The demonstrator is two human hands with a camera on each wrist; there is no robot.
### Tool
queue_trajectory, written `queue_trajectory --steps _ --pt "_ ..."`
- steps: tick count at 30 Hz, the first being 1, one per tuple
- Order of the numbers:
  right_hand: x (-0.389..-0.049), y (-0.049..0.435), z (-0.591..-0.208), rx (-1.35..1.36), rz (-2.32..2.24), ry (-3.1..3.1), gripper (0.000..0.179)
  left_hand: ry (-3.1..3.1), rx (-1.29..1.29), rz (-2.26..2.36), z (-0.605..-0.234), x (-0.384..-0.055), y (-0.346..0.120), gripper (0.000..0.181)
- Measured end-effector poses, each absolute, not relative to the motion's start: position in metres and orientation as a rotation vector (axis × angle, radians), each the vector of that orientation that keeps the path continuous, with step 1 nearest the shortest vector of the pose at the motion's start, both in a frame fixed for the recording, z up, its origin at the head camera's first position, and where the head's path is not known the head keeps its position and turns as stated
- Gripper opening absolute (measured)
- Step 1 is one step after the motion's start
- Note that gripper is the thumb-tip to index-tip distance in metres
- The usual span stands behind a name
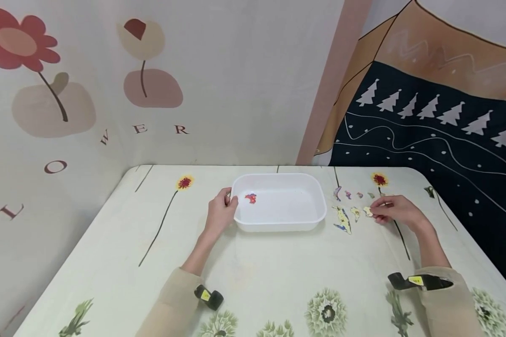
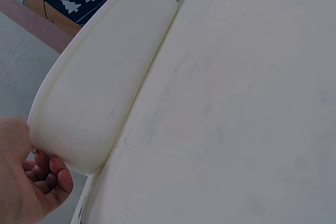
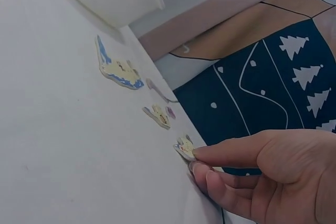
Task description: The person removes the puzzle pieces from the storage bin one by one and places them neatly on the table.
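Note:
A white plastic basin (image 1: pixel 280 225) sits on the table, and my left hand (image 1: pixel 222 210) grips its left end, thumb at the rim and fingers curled against the outside wall. Inside the basin, toward its left, lies a small red and blue piece (image 1: pixel 250 198). To the right, my right hand (image 1: pixel 396 209) pinches a small pale yellow cutout piece (image 3: pixel 185 148) between thumb and fingers, low over the tabletop. Beside that hand lie a larger yellow and blue cutout (image 1: pixel 342 221) and a small yellow cutout (image 1: pixel 355 214).
Behind the yellow cutouts runs a row of small coloured pieces, among them a purple one (image 1: pixel 337 193), a pink one (image 1: pixel 348 194) and a green one (image 1: pixel 371 195). A flower-printed cloth (image 1: pixel 253 267) covers the table. Patterned curtains (image 1: pixel 236 84) hang behind its far edge.

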State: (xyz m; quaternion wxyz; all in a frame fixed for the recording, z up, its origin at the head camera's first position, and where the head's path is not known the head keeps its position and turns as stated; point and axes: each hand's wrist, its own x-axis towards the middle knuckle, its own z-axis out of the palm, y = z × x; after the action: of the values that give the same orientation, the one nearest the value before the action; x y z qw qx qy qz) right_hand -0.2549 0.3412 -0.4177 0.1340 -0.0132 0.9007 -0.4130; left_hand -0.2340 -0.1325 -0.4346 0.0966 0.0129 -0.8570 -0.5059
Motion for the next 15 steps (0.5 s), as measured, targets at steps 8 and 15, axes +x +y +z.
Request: queue_trajectory --steps 8,15 --pt "-0.2548 0.3411 -0.4198 -0.064 -1.201 2.643 0.033 -2.537 0.034 -1.488 -0.4352 -0.2346 -0.1328 0.04" --pt "-0.2525 0.3391 -0.413 -0.071 -1.133 2.715 0.038 -2.54 0.032 -1.492 -0.4343 -0.2341 -0.1326 0.04"
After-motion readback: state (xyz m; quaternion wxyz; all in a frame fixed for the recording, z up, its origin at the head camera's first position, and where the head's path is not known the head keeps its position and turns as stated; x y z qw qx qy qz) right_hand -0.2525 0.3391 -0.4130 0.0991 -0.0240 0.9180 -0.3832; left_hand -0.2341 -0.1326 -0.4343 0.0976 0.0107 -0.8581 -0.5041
